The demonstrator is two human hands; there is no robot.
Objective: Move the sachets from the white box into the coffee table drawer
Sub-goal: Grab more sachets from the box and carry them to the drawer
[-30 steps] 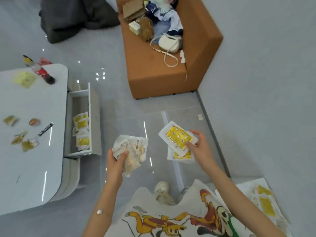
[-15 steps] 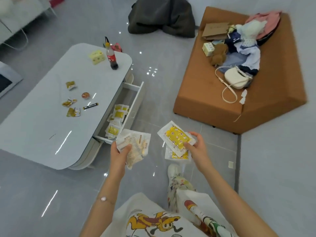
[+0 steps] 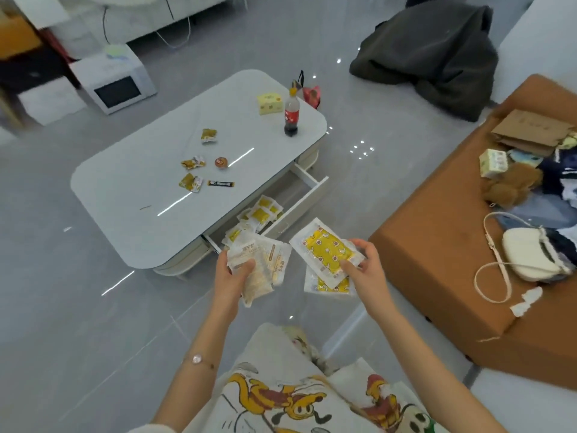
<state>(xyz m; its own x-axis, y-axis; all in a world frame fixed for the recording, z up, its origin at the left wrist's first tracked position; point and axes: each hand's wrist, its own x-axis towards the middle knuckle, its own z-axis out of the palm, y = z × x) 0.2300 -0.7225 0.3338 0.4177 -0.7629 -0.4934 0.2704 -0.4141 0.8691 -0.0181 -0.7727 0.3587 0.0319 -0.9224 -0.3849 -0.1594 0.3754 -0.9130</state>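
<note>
The left hand (image 3: 232, 276) grips pale sachets (image 3: 265, 260) and the right hand (image 3: 363, 270) pinches yellow sachets (image 3: 324, 253) by their sealed edges, a sensible hold for light, floppy, probably slippery packets.

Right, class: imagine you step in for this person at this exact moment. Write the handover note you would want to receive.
Left hand grips a bundle of pale sachets. Right hand pinches yellow-printed sachets, at least two. Both handfuls are held above the floor, just short of the open drawer of the coffee table.
Done: a pile of sachets already lies in the drawer.
Left: put both handfuls in the drawer. The white box is out of view, so whether more remain cannot be told.
</note>
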